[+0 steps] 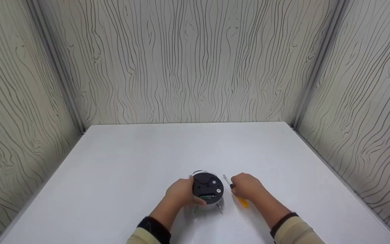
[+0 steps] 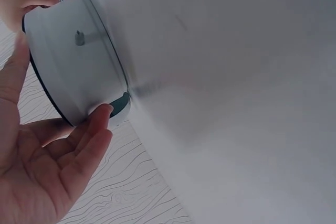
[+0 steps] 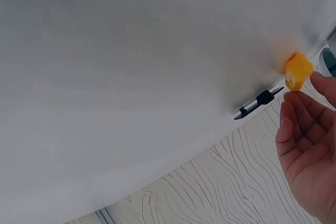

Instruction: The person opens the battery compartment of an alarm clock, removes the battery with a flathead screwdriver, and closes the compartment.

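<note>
A round alarm clock point(image 1: 208, 183) with a black back and pale metal rim stands on the table, its back facing me. A recess low in that back shows a green strip, apparently a battery. My left hand point(image 1: 181, 193) grips the clock's left side, thumb on the back; in the left wrist view its fingers support the pale casing point(image 2: 73, 61). To the clock's right, my right hand point(image 1: 247, 186) pinches a screwdriver with a yellow-orange handle point(image 1: 242, 202). Its metal shaft point(image 1: 227, 179) points away from me. In the right wrist view the handle's end point(image 3: 298, 69) sits at the fingertips.
Beside the right fingers in the right wrist view is a slim black-and-silver piece point(image 3: 262, 99); its kind is unclear. The white table point(image 1: 130, 152) is bounded by wood-grain patterned panels point(image 1: 188, 67) at the back and both sides.
</note>
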The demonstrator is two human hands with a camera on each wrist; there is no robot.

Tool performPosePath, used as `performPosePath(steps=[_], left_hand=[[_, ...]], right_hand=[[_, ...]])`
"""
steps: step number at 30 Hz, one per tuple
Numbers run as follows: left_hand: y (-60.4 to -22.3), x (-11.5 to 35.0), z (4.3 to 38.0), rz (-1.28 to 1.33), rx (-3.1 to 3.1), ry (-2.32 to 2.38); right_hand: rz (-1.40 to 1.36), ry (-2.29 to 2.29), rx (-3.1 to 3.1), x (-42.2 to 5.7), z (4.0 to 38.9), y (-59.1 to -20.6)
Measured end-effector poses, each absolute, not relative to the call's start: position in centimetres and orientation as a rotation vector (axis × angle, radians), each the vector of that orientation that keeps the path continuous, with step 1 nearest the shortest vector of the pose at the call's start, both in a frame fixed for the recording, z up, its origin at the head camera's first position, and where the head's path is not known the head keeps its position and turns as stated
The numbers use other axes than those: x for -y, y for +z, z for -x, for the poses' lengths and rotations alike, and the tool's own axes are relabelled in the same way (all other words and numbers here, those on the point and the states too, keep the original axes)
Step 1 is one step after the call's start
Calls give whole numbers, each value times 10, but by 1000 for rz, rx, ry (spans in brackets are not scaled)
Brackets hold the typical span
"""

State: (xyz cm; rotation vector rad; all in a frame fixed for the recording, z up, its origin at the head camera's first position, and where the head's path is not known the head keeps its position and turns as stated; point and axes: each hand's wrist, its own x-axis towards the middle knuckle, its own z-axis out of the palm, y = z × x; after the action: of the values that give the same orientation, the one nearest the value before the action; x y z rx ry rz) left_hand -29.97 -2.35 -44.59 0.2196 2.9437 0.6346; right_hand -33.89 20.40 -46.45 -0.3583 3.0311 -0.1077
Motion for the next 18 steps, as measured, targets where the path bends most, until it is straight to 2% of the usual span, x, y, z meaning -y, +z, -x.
performPosePath(steps=[18], left_hand=[[-448,26,301,-246,-2948,651]], right_hand=[[269,-126,-3060,-201,339,-470]])
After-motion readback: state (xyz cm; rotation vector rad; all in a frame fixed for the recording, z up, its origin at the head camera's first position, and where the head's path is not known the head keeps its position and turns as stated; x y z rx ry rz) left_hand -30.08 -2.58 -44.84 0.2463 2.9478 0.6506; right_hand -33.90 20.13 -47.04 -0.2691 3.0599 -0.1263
